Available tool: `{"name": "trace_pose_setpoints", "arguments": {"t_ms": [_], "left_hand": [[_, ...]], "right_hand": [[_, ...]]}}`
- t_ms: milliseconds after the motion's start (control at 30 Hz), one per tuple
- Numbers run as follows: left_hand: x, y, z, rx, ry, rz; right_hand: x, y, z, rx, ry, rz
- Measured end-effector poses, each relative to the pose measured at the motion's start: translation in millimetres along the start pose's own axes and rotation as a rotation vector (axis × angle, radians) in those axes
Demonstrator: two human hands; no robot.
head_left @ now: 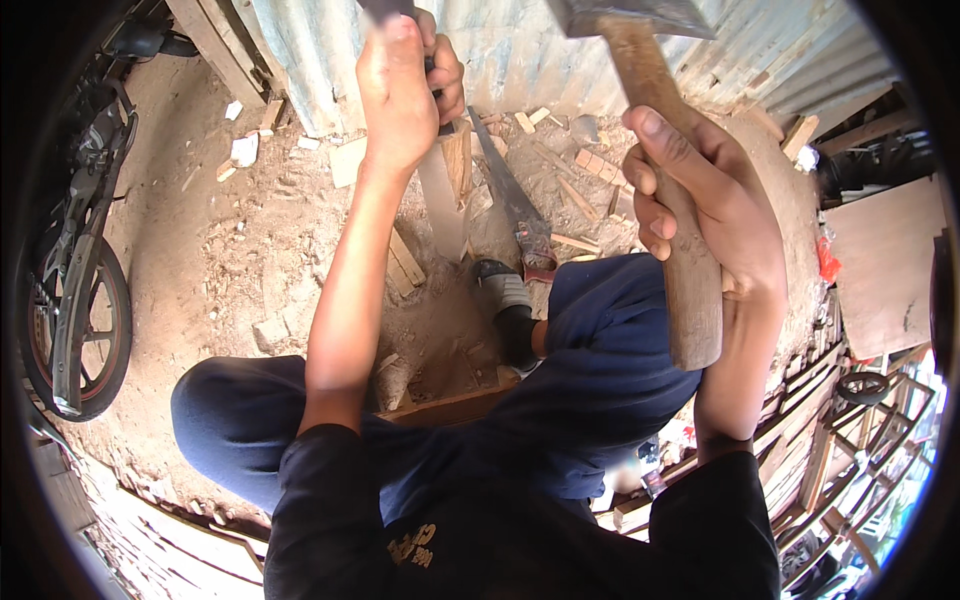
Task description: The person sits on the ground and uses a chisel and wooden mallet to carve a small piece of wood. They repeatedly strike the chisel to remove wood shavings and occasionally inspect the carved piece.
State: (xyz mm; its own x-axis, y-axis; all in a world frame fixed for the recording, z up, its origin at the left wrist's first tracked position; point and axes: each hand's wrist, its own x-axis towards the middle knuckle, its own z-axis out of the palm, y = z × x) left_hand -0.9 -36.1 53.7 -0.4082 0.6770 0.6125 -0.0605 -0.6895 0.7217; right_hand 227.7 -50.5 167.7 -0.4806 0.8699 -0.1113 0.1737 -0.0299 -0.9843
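My right hand is closed around the thick wooden handle of a hammer. Its wide, dark metal head is at the top edge of the view and partly cut off. At the upper left, my left hand is raised, its fingers wrapped round a dark-handled tool whose top end is blurred and cropped. Just below that fist a flat metal blade points down toward the ground; its join with the handle is hidden. A handsaw lies beside it, its grip close to my foot.
Wood offcuts and chips litter the dirt floor. A corrugated metal sheet stands in front. To the left is a motorcycle; to the right, a plywood board and a rack. A wooden piece lies between my legs.
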Motion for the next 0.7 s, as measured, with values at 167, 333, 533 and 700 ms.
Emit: {"name": "trace_pose_setpoints", "arguments": {"t_ms": [167,333,533,700], "left_hand": [[4,0,4,-0.025,-0.006,-0.033],[5,1,4,-0.026,-0.046,-0.076],[4,4,2,-0.042,-0.059,-0.1],[4,3,-7,-0.062,-0.134,-0.097]], "right_hand": [[-4,-54,2,-0.17,0.162,-0.432],[-9,-130,12,-0.322,0.059,-0.544],[-7,-153,54,-0.973,-0.044,-0.115],[-10,-158,51,-0.548,-0.127,-0.359]]}}
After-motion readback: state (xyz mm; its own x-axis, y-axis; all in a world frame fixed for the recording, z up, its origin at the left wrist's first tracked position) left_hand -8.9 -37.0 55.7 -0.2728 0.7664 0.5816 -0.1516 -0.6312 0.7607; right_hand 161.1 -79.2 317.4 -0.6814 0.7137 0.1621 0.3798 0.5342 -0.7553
